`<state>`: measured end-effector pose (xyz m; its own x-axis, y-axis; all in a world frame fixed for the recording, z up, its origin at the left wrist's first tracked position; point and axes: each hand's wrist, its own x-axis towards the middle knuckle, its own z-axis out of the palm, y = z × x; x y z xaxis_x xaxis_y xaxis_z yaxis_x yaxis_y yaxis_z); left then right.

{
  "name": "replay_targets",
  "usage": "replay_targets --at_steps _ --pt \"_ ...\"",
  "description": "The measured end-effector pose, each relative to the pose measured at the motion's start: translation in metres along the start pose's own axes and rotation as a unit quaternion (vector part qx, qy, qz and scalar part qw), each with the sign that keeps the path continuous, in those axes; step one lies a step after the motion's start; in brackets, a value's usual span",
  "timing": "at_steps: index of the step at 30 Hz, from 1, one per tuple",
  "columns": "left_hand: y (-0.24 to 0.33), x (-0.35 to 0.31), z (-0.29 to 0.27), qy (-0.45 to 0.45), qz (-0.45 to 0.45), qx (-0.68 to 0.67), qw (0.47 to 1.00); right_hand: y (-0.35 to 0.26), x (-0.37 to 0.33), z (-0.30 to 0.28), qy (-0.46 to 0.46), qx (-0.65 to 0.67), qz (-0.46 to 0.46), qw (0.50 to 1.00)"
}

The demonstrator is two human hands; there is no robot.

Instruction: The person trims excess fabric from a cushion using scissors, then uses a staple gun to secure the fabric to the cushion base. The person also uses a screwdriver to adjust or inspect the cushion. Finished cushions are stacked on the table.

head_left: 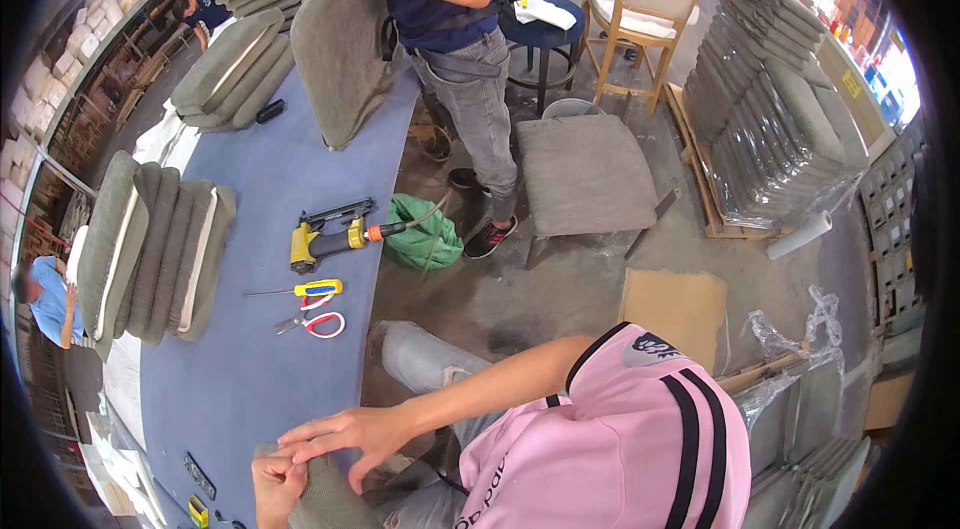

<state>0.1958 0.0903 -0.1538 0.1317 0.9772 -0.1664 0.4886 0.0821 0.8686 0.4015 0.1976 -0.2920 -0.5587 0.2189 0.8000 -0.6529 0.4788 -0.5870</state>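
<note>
At the lower edge, a grey ribbed-fabric cushion lies by my legs, partly cut off by the frame. My left hand is closed at the cushion's edge, with its thumb pressed against the fingers and the fabric. Reaching in from the right, my right hand rests over the cushion with fingers stretched and thumb apart; its fingertips come close to my left hand. On the blue table lie red-and-white-handled scissors, a yellow-handled screwdriver and a yellow-and-black staple gun with a hose.
Grey cushions stand in a row at the table's left. Across it, a co-worker holds a large grey cushion upright. A grey-seated stool and a wrapped cushion stack stand right. A green bag sits beside the table.
</note>
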Motion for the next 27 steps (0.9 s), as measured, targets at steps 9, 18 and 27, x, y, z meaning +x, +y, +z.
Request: replay_targets --at_steps 9,18,27 --pt "0.07 -0.054 -0.086 0.032 -0.151 0.113 0.982 -0.032 0.098 0.069 0.156 0.033 0.05 0.986" --pt "0.156 -0.093 -0.131 0.102 0.039 0.429 0.897 -0.04 0.173 0.116 0.176 0.15 0.113 0.966" --pt "0.171 -0.097 -0.113 0.123 0.138 0.516 0.837 -0.037 0.192 0.096 0.144 0.198 0.062 0.968"
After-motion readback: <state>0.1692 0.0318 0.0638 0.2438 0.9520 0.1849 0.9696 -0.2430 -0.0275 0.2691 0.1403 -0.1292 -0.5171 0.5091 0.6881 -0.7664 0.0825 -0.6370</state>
